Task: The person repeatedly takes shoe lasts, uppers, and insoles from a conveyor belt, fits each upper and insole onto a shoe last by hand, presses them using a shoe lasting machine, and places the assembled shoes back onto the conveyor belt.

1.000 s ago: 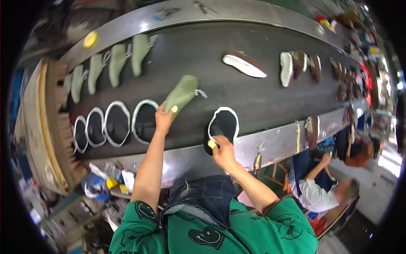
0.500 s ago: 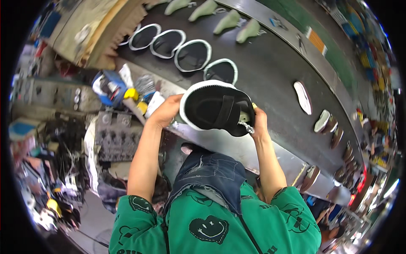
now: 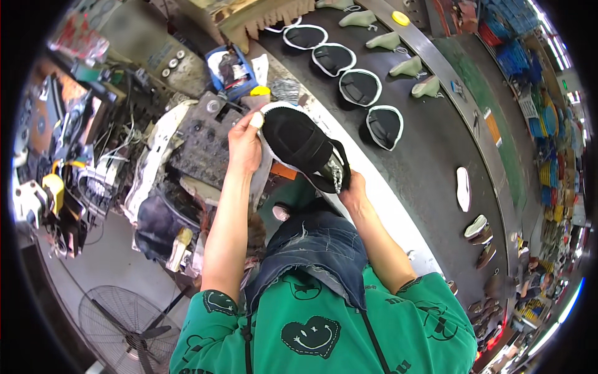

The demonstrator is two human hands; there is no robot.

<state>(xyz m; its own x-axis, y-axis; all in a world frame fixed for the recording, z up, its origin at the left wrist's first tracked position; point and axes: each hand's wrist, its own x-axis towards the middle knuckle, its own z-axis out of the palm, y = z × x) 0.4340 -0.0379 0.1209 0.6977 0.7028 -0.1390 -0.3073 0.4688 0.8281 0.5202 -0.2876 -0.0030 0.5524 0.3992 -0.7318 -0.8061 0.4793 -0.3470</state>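
A black shoe upper (image 3: 296, 140) with a white lower edge and a strap is held between my two hands, with a pale green last and a twisted silvery cord showing at its opening. My left hand (image 3: 245, 142) is closed on the upper's toe end, thumb lying on the white edge. At the heel end my right hand (image 3: 354, 190) grips the upper, its fingers mostly hidden underneath. Several like black uppers, such as one (image 3: 384, 126) with white edging, lie in a row on the dark conveyor belt (image 3: 423, 168) beyond. Pale green lasts (image 3: 408, 67) form another row.
On the left stands a worn metal machine (image 3: 205, 140). A blue bin (image 3: 230, 73) of odds and ends sits behind it. A floor fan (image 3: 131, 330) is at lower left. White-soled shoes (image 3: 463, 189) rest farther along the belt, and a wooden box edge (image 3: 249, 17) overhangs its far end.
The held upper has moved left, off the belt's edge toward the machine, and turned so its heel points more toward me. My view has swung left. Both hands keep their hold.
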